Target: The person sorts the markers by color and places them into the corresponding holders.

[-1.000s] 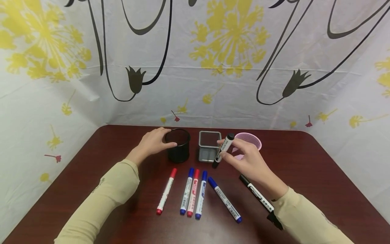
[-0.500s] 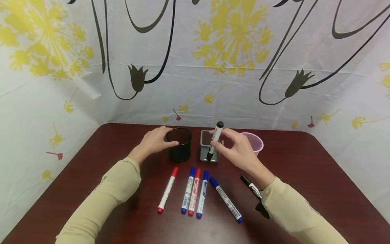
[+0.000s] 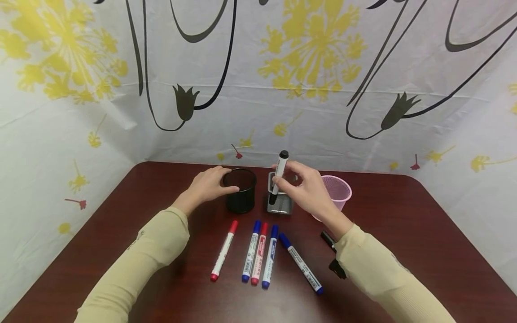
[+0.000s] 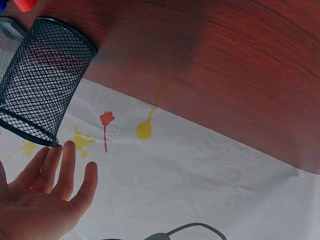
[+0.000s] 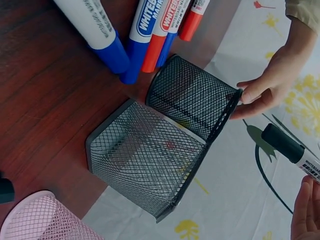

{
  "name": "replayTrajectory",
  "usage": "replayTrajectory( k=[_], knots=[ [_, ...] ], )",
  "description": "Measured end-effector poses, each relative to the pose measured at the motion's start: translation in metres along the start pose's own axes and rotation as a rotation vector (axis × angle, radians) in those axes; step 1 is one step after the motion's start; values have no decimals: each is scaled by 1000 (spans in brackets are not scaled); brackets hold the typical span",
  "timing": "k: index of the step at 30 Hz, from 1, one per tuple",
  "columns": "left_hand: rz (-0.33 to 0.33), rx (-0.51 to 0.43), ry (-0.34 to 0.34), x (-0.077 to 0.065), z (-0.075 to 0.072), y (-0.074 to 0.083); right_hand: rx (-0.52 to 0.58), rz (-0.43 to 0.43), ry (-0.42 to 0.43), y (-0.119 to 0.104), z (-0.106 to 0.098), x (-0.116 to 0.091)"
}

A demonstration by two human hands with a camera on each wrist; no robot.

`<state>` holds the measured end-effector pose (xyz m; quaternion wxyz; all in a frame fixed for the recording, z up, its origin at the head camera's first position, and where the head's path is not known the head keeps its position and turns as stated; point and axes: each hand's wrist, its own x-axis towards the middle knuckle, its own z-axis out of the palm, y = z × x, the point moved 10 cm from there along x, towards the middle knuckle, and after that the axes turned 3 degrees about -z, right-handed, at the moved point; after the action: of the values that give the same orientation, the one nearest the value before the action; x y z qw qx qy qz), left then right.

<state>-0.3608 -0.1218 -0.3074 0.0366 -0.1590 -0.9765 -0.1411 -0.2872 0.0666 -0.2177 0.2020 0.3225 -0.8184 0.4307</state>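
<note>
My left hand (image 3: pixel 205 185) holds the rim of a round black mesh pen holder (image 3: pixel 241 201), with thumb in front and fingers at the back-left. Fingertips touch that rim in the left wrist view. My right hand (image 3: pixel 310 190) pinches a black-capped whiteboard marker (image 3: pixel 279 168) between thumb and fingers. The marker is nearly upright, its lower end overlapping the opening of a square mesh pen holder (image 3: pixel 280 205) in the head view. From the right wrist, the marker's black end (image 5: pixel 285 142) shows above the square holder's (image 5: pixel 145 155) rim.
A pink mesh pen holder (image 3: pixel 337 190) stands to the right, partly behind my right hand. Red and blue markers (image 3: pixel 251 251) lie in front of the holders, with a blue one (image 3: pixel 300 262) angled nearby. Another black marker (image 3: pixel 328 238) is partly under my right sleeve. A patterned cloth hangs behind.
My right hand has moved left and back with the marker, from beside the square holder to over its opening. The marker stands more upright. My left hand stays at the round holder.
</note>
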Motion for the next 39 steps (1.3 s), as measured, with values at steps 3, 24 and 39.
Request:
replayTrajectory(
  k=[3,24,39],
  knots=[
    [-2,-3,-3,0,0,0,39,19,-1,2,2,4],
    [-10,2,-6,3,2,-2,45,48,10,7,17,28],
    [-5,9,-10,1,1,0,-18,43,4,8,28,42]
  ],
)
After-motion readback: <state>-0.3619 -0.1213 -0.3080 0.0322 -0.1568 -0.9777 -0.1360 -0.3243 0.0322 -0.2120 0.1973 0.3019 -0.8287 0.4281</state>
